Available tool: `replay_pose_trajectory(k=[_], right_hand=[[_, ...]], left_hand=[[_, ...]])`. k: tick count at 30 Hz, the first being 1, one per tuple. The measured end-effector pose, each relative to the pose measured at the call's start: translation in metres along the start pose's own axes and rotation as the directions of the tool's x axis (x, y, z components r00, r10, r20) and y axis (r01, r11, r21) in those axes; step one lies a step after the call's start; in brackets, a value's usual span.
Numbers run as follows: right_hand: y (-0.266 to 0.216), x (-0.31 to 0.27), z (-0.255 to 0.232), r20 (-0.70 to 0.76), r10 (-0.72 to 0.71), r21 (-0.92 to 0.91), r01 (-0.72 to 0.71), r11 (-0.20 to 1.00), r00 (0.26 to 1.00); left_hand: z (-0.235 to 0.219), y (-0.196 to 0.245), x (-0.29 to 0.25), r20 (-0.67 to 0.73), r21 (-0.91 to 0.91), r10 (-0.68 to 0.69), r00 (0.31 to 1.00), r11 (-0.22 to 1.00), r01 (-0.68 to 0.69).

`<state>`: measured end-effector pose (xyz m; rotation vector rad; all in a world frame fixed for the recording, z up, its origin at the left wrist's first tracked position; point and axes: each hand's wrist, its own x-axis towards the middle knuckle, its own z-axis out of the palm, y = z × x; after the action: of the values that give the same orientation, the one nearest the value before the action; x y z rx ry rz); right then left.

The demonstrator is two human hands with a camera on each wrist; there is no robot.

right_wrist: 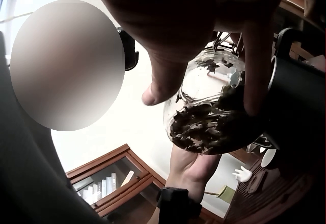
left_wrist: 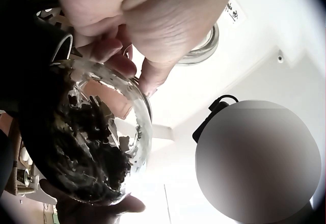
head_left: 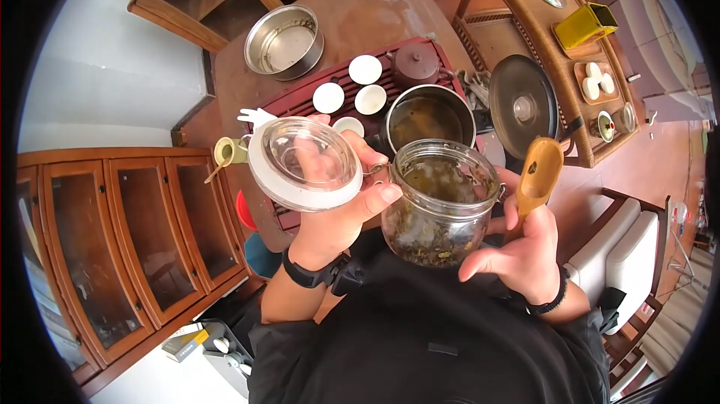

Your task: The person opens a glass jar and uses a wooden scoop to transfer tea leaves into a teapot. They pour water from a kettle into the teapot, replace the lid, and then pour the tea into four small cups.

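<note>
1 open glass jar (head_left: 437, 220), leaves (head_left: 435, 251) inside, clear lid (head_left: 306, 160), wooden scoop (head_left: 538, 175) beside

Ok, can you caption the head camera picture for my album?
Open glass jar of leaves between left hand and right hand, with a wooden scoop in the right.

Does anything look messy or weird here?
A little. Leaf bits cling up the inside of the glass jar instead of all lying at the bottom, which looks messy. Past the tea tray, the tabletop has a patchy, discoloured area; I can't tell whether it's wet or worn.
</note>
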<state>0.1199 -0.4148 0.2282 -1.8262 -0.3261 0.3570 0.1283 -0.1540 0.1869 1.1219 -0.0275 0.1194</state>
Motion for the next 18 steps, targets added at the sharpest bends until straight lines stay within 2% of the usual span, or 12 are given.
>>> replay_pose_trajectory(k=[4, 9, 18], right_hand=[[-0.005, 0.004, -0.002, 0.035, -0.032, -0.036, 0.033, 0.999, 0.999], [-0.007, 0.004, -0.007, 0.071, -0.001, -0.089, 0.007, 0.996, 0.997], [-0.018, 0.012, -0.007, 0.060, 0.012, -0.136, -0.004, 0.991, 0.998]], left_hand=[[0.000, 0.002, 0.001, -0.003, -0.018, -0.021, 1.000, 1.000, 0.021], [-0.001, 0.002, 0.004, -0.024, 0.019, -0.051, 0.998, 0.998, 0.052], [0.004, 0.009, 0.012, -0.082, -0.011, -0.153, 0.985, 0.988, 0.152]])
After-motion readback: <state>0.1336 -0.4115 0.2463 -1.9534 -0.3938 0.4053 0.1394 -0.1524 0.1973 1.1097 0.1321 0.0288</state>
